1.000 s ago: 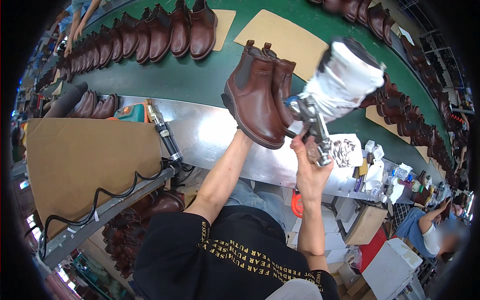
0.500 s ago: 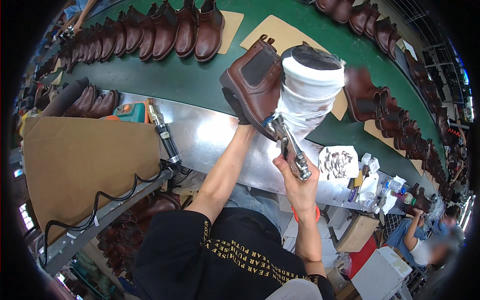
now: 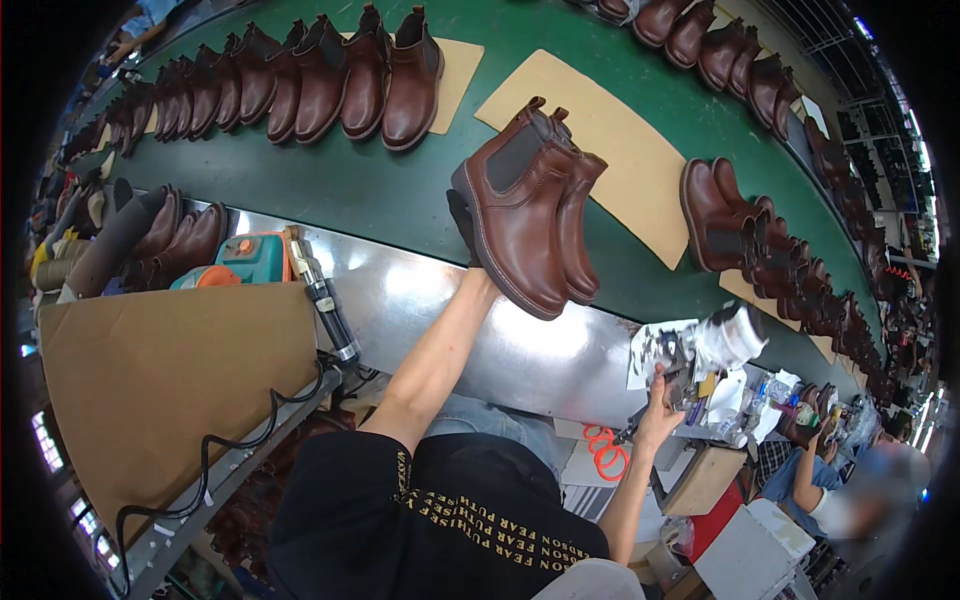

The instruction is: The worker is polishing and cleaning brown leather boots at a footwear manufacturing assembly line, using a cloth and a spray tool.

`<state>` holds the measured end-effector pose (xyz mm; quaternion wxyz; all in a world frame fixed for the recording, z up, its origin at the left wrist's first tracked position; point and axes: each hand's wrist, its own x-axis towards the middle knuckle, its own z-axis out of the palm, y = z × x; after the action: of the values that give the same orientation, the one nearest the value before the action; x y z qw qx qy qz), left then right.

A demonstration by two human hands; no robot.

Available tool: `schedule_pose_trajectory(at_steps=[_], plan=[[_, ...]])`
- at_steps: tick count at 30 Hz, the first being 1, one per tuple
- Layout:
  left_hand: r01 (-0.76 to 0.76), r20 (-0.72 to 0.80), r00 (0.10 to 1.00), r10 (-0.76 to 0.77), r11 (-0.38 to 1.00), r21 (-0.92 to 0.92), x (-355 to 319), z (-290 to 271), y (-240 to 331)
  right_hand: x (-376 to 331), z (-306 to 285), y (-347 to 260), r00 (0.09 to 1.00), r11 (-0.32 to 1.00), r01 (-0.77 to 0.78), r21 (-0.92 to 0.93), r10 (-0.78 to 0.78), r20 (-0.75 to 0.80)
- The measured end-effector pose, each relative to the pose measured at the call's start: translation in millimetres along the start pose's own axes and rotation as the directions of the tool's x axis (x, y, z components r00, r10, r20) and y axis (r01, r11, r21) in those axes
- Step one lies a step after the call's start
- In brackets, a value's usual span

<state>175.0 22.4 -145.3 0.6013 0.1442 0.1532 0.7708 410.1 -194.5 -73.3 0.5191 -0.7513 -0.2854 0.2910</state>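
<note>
A pair of brown leather ankle boots [image 3: 515, 225] with dark elastic side panels is held up over the near side of the green table, toes toward me. My left hand [image 3: 463, 228], in what looks like a black glove, grips them from the left; its fingers are mostly hidden behind the boots. Off to the right, my right hand [image 3: 656, 415] is closed round a metal spray gun [image 3: 682, 375]. The gun's cup [image 3: 728, 340] is wrapped in white and smeared by motion. A stained white sheet [image 3: 652, 350] lies beside the gun.
Rows of brown boots [image 3: 412, 90] stand on the green table [image 3: 330, 175] at left and right, some on cardboard sheets [image 3: 590, 130]. A cardboard panel [image 3: 180, 370] and a black cable [image 3: 205, 440] are at near left. A person [image 3: 800, 490] sits at far right.
My right hand has swung the spray gun from in front of the boots to the right, beside the stained sheet. The second boot now shows. The boots stay in my left hand.
</note>
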Motion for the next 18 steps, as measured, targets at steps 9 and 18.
schedule_pose_trajectory(at_steps=[9,18], plan=[[-0.224,0.027,0.972,0.232,0.961,-0.164,95.3,5.1,-17.4,12.8,-49.9,126.2,0.963,0.981,-0.196,0.006,0.193,-0.190],[-0.218,0.014,0.972,0.234,0.922,-0.319,213.8,-33.3,39.2,-15.4,-58.4,151.1,0.912,0.940,-0.340,0.023,0.336,-0.235]])
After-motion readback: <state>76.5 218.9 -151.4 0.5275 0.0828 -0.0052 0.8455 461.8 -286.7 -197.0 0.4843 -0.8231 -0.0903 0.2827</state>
